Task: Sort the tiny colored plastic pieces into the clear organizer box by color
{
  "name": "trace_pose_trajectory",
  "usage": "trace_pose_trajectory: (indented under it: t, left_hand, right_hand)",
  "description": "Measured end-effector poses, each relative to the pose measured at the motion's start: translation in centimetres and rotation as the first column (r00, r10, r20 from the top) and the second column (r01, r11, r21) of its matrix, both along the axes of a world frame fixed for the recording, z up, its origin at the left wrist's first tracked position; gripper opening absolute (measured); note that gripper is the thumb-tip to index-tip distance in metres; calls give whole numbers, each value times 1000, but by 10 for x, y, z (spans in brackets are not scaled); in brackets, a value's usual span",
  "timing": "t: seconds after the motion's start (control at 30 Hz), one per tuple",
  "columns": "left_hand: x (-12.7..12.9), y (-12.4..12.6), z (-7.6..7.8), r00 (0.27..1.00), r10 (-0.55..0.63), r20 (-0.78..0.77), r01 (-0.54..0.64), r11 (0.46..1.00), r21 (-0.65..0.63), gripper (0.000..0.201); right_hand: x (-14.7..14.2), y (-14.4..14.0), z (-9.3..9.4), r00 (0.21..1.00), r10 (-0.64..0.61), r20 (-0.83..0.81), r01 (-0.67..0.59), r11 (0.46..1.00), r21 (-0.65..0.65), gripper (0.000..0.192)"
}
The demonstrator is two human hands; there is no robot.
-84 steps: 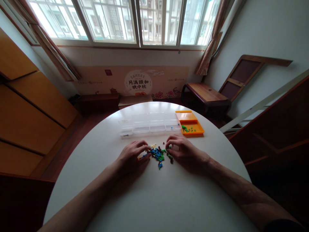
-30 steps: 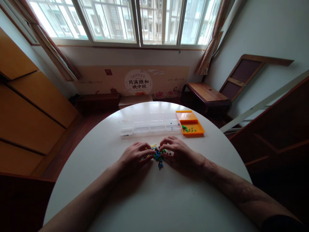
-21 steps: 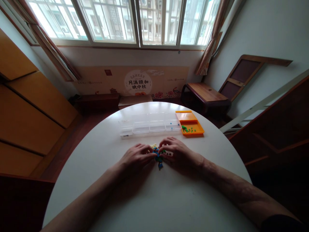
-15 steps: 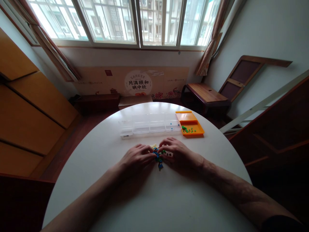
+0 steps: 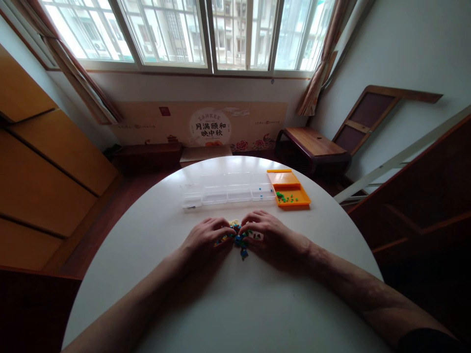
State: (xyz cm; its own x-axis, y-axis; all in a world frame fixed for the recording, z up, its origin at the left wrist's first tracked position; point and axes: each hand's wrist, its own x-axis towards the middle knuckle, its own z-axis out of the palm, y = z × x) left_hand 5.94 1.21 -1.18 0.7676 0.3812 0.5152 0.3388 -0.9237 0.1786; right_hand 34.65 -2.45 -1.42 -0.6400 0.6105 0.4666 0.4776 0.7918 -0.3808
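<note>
Bricks [image 5: 239,240] on table [image 5: 235,304], left hand [image 5: 204,235] at their 9 o'clock, right hand [image 5: 270,231] at 3, both curled, grip unclear; judged light, stiff, slightly slick, sturdy, best pinched singly by opposite sides.

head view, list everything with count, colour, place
table: 1, white, centre
small pieces: many, mixed colours, between hands
clear trays: one row, colourless, far tabletop
blue bits: few, blue, in clear trays
orange tray: 1, orange, beside clear trays
green bits: several, green, in orange tray
window: 1, white, top
curtains: 2, pinkish, beside window
printed panel: 1, beige, below window
cabinet: 1, orange, left
low stand: 1, brown, behind table
left hand: 1, bare, at pieces
right hand: 1, bare, at pieces
</note>
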Motion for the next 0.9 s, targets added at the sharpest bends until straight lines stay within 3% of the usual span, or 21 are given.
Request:
trace_pose_trajectory:
  t: [0.53, 0.7, 0.8, 0.9]
  left_hand:
    - [-2, 0, -1, 998, -60, -10, 60, 997, -51, 12]
    - [-3, -2, 1, 998, -54, -22, 53, 997, -60, 16]
    - [-4, -2, 3, 998, -63, -26, 61, 996, -68, 18]
    - [-6, -1, 3, 996, -77, -40, 74, 995, -65, 17]
  right_hand:
    - [4, 6, -6, 998, 18, -54, -18, 1000, -12, 10]
    - [10, 12, 3, 961, -190, -201, 201, 979, 37, 12]
    - [19, 22, 9, 891, -358, -279, 378, 926, 16, 13]
    - [30, 38, 13, 848, -457, -269, 477, 879, 12, 12]
